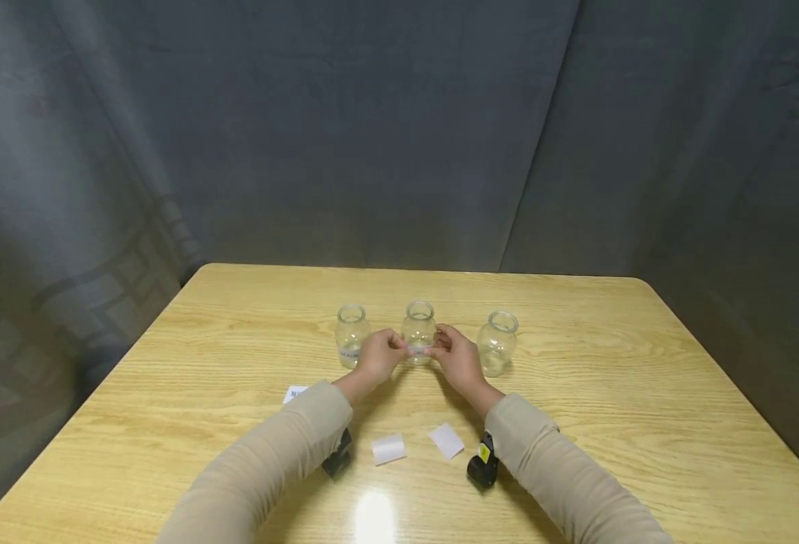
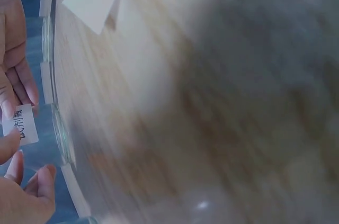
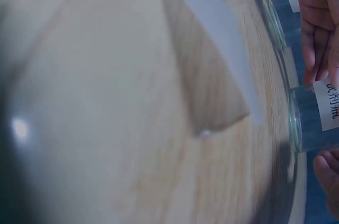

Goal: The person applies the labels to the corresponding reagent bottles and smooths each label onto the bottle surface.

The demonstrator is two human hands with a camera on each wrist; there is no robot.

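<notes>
Both hands meet at the middle glass jar (image 1: 420, 317), which stands upright between two others. A small white label (image 2: 27, 126) with handwritten characters lies against its front. My left hand (image 1: 380, 355) pinches the label's left end, thumb on its face and fingers at the jar's side. On the right end, my right hand (image 1: 459, 357) holds the label the same way, its other fingers bent beside the glass. In the right wrist view the label (image 3: 327, 106) partly runs out of the picture.
Left of the hands stands a glass jar (image 1: 352, 331) bearing a label; to the right, a glass jar (image 1: 497, 344) shows no label. Nearer lie two blank white slips, a left slip (image 1: 388, 449) and a right slip (image 1: 447, 440). A printed slip (image 1: 294, 393) is partly under the left sleeve.
</notes>
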